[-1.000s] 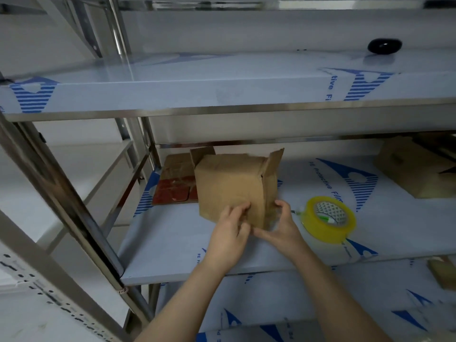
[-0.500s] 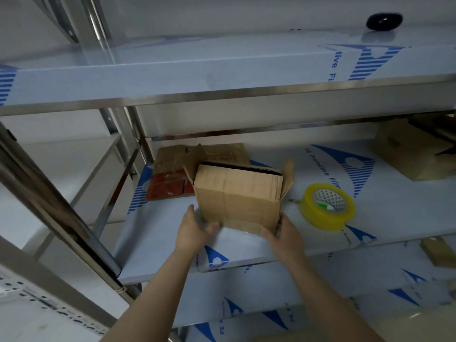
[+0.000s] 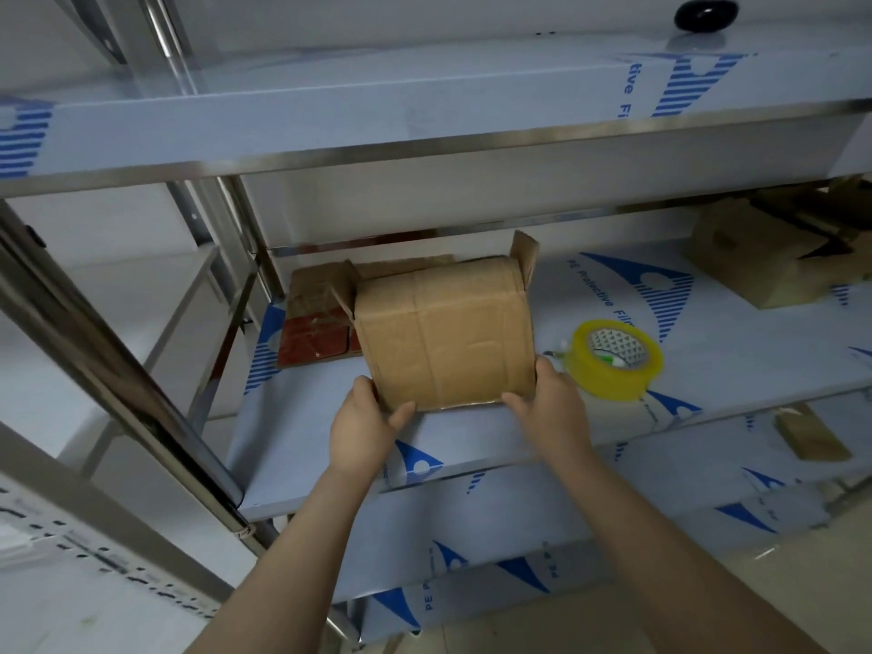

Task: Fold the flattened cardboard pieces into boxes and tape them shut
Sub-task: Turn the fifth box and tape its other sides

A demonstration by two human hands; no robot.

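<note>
A cardboard box (image 3: 443, 337) is held over the middle shelf (image 3: 306, 441), tilted so its closed, taped face looks up at the camera; two flaps stand open at its far corners; whether its far edge touches the shelf cannot be told. Both hands grasp it: the left hand (image 3: 363, 427) clasps the near left corner with the thumb on the face, and the right hand (image 3: 552, 413) clasps the near right corner. A yellow tape roll (image 3: 608, 382) lies flat on the shelf just right of the box; flattened cardboard (image 3: 316, 295) lies behind on the left; another box (image 3: 755, 257) sits far right; a black object (image 3: 705, 15) rests on the top shelf.
</note>
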